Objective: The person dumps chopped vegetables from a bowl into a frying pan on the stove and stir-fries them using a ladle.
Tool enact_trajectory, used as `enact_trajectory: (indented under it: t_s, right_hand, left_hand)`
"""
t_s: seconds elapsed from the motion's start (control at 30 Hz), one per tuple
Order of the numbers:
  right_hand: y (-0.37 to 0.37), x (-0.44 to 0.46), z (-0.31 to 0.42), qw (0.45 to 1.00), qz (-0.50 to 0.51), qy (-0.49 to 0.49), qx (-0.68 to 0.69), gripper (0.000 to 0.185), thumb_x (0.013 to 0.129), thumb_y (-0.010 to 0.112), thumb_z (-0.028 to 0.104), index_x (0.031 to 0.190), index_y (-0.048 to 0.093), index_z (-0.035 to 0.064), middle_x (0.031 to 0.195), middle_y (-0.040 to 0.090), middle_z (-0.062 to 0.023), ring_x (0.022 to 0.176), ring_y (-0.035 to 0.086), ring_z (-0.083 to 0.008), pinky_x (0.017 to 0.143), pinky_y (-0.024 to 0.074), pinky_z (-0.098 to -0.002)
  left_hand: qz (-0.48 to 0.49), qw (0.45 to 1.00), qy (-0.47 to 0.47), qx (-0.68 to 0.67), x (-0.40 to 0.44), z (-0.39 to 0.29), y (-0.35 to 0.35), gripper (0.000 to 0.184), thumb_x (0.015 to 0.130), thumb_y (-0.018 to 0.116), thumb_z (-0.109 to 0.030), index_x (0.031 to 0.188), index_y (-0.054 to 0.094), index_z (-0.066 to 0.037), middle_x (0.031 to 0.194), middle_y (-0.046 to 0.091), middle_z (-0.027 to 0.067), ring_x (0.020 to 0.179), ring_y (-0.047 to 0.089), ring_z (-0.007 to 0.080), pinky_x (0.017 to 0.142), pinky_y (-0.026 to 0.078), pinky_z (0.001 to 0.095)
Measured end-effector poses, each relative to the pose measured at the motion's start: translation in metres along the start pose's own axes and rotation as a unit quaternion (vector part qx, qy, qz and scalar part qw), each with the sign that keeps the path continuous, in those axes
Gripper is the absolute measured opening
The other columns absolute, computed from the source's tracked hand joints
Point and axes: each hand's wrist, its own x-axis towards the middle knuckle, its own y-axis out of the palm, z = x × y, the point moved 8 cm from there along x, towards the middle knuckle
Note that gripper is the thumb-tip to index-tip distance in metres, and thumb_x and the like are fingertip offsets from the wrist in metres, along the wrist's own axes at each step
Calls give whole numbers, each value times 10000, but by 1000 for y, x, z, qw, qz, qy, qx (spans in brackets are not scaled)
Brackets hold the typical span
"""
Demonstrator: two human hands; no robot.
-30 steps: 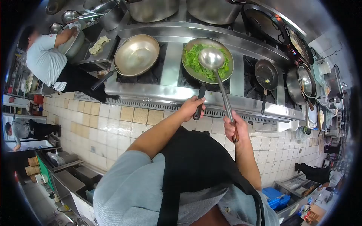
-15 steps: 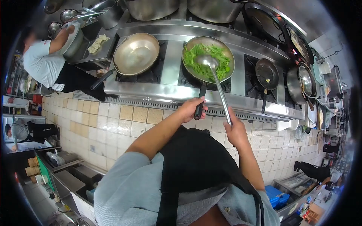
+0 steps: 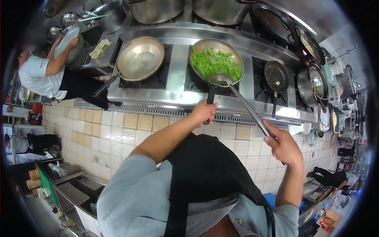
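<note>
My left hand [image 3: 203,112] is closed around the black handle of a frying pan [image 3: 225,43] on the stove. Chopped leafy greens [image 3: 215,62] fill much of that pan. In my right hand [image 3: 285,146] is the long metal handle of a ladle [image 3: 246,103], slanting up and left. Its bowl rests at the pan's near rim, at the lower edge of the greens.
Left of my pan stands another frying pan [image 3: 141,59]; to the right is a small dark skillet [image 3: 276,77]. Large pots [image 3: 158,11] line the back. A co-worker [image 3: 41,75] at far left handles a pale container [image 3: 65,41]. Tiled floor [image 3: 114,138] lies below.
My right hand has moved right and down, drawing the ladle's bowl from the middle of the greens to the near rim. The co-worker at left has raised the pale container.
</note>
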Motion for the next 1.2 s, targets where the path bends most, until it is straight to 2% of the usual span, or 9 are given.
enact_trajectory:
  t_s: [0.13, 0.23, 0.5, 0.77, 0.9, 0.93, 1.1, 1.17, 1.2]
  right_hand:
    - [21, 41, 13, 986, -108, -113, -55, 491, 902, 619, 115, 1382, 514, 108, 1130, 641, -253, 1054, 609, -424, 903, 478, -417]
    - [41, 57, 5, 968, -192, -154, -53, 491, 901, 617, 120, 1381, 512, 112, 1157, 628, -258, 1037, 609, -422, 906, 482, -411]
    - [14, 14, 7, 993, -64, -99, 19, 494, 882, 638, 83, 1362, 522, 55, 1157, 639, -244, 1063, 633, -376, 929, 478, -371]
    - [40, 45, 3, 956, -214, -201, -17, 486, 892, 629, 99, 1367, 530, 117, 1028, 647, -226, 943, 608, -409, 848, 482, -432]
    - [34, 21, -19, 983, -128, -116, 67, 514, 878, 650, 61, 1376, 530, 103, 1004, 661, -199, 870, 652, -273, 806, 495, -342]
    - [34, 21, -28, 983, -117, -104, 100, 508, 884, 646, 50, 1377, 526, 79, 1038, 667, -183, 888, 645, -197, 813, 488, -299]
    - [45, 67, -41, 971, -159, -112, 139, 500, 900, 632, 66, 1384, 506, 56, 1217, 633, -221, 1104, 633, -239, 942, 464, -310]
    - [53, 83, -28, 909, -288, -301, 28, 526, 925, 600, 62, 1432, 482, 132, 917, 609, -41, 530, 460, -46, 496, 401, -212]
    - [55, 80, -22, 909, -287, -301, 30, 526, 925, 600, 62, 1432, 482, 132, 917, 609, -41, 530, 460, -46, 496, 401, -212]
  left_hand:
    - [15, 1000, 27, 1, 15, -1, -1, 198, 939, 603, -172, 935, 428, -80, 652, 473, -15, 446, 450, 94, 374, 436, 305]
    - [-25, 997, 30, 62, -9, 36, -6, 198, 942, 600, -178, 933, 427, -82, 651, 469, -12, 436, 445, 96, 366, 432, 308]
    - [8, 999, 20, 23, 8, 12, -8, 197, 941, 605, -189, 928, 443, -79, 648, 460, -10, 432, 439, 94, 370, 432, 307]
    - [-33, 997, 36, 65, -8, 33, -6, 223, 927, 620, -186, 926, 448, -44, 601, 445, 6, 402, 440, 125, 350, 412, 326]
    - [-17, 999, 10, 46, 16, 33, -14, 228, 929, 623, -201, 944, 454, -49, 640, 464, 6, 425, 453, 127, 371, 425, 331]
    - [-14, 1000, 9, 26, 18, 29, -14, 215, 932, 620, -192, 956, 460, -50, 643, 462, 5, 430, 455, 125, 376, 429, 326]
    - [1, 1000, -8, 25, 18, 28, -20, 294, 982, 551, -324, 1023, 480, -41, 683, 524, 22, 461, 502, 126, 430, 474, 324]
    - [42, 988, -45, -139, 17, 36, -18, 471, 998, 451, -501, 1102, 505, -45, 725, 586, 45, 484, 538, 147, 488, 513, 337]
    - [76, 983, -34, -161, 23, 44, -22, 609, 984, 359, -608, 1155, 517, -46, 796, 630, 78, 552, 588, 167, 551, 550, 358]
